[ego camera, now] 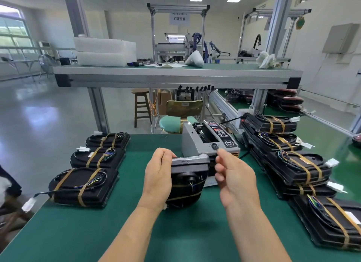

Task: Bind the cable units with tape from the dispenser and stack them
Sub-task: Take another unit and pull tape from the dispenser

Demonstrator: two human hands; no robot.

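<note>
Left hand [158, 175] grips a black cable unit [187, 176], brown tape strips [182, 197] across its coiled wire, just before the grey tape dispenser [195, 144]; right hand [234, 175] curls at the dispenser's mouth, grip unclear

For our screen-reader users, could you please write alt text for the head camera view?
A person's left hand grips a black cable unit above a green table, while the right hand hovers by the grey tape dispenser. Taped units lie at the left, a taped stack at the right.
</note>
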